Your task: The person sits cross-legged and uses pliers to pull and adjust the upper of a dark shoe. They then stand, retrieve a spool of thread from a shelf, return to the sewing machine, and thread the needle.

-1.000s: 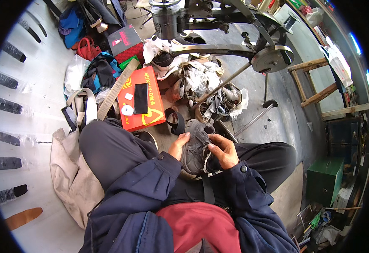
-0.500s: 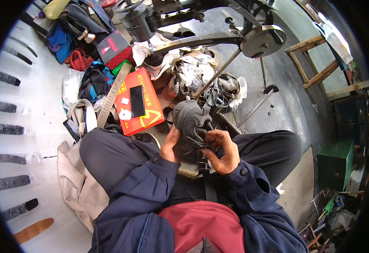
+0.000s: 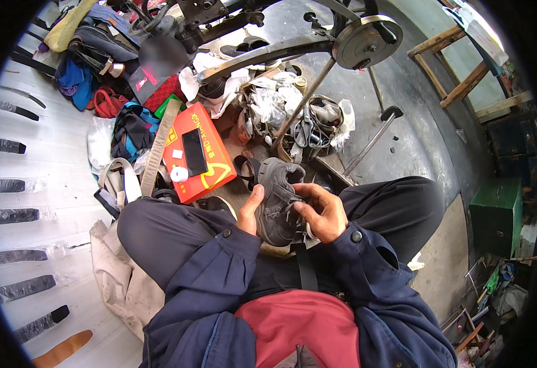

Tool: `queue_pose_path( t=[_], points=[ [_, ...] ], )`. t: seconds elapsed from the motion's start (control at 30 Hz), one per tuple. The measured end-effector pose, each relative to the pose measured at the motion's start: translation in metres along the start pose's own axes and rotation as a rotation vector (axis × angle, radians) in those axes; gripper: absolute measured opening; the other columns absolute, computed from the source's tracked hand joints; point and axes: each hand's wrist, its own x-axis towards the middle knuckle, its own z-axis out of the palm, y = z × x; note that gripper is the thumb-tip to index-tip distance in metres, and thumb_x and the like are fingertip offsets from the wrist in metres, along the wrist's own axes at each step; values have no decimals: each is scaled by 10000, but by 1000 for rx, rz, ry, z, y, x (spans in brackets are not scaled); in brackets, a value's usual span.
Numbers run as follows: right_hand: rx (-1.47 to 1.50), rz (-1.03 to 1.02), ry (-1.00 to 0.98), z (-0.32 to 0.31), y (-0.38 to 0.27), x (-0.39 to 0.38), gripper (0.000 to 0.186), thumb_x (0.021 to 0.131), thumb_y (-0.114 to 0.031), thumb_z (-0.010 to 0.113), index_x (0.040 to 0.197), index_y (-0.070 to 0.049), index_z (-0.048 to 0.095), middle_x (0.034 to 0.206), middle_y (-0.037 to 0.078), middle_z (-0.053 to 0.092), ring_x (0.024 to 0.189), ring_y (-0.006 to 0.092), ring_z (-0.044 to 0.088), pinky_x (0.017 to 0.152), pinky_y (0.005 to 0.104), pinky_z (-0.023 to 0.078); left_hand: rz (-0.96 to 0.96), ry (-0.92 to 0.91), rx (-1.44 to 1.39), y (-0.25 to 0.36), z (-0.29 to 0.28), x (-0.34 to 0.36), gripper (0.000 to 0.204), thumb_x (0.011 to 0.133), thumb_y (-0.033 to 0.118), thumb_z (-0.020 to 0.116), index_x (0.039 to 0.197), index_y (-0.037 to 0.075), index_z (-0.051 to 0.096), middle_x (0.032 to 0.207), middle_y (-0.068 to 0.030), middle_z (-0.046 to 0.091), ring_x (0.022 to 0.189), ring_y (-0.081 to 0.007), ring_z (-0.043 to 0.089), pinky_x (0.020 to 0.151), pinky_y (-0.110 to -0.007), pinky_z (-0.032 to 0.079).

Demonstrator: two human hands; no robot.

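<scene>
Near the middle of the frame, a little below centre, a dark grey shoe (image 3: 279, 199) rests in the lap of a seated person, toe end pointing up the picture and the opening toward the body. The left hand (image 3: 250, 210) is closed around the shoe's left side, thumb lying along the upper. The right hand (image 3: 325, 211) curls over the shoe's right side, its fingers bent inward onto the lace area and pinching something small there; whether that is a lace end, a thread or a needle is too small to tell. Judging from this, the work on the shoe is under way but not finished: the shoe is still in both hands, not set down, and its mate or any finished pair cannot be picked out among the clutter. No fresh seam or patch can be made out on the upper, so how much of the mending is done cannot be read; what seems left is the handwork at the laces or tongue. Above and to the left of the shoe lies an orange box (image 3: 197, 153) with a dark phone (image 3: 194, 152) and a small white roll (image 3: 179, 174) on top. Higher, across the top of the frame, stands a black stitching machine with a round metal wheel (image 3: 366, 42) at the upper right, and beneath it a heap of rags and plastic bags (image 3: 273, 101). A green metal box (image 3: 496, 214) sits at the right edge.
</scene>
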Motion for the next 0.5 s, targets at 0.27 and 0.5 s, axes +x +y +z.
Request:
queue_pose_path(
  t=[0.27,0.5],
  points=[
    [318,184,31,-9,0,4,385,1010,-68,587,1389,-4,561,1179,61,643,842,50,561,692,204,453,-8,129,78,3,12,-1,536,1096,380,468,1439,-29,523,1379,-202,647,1220,-312,663,1089,-442,514],
    [-25,44,-13,-1,7,3,312,977,-70,682,1264,26,607,1046,18,675,823,42,576,717,217,465,247,92,289,-1,12,0,461,1033,234,502,1448,38,464,1388,-150,602,1269,-293,618,1107,-437,486]
  ],
)
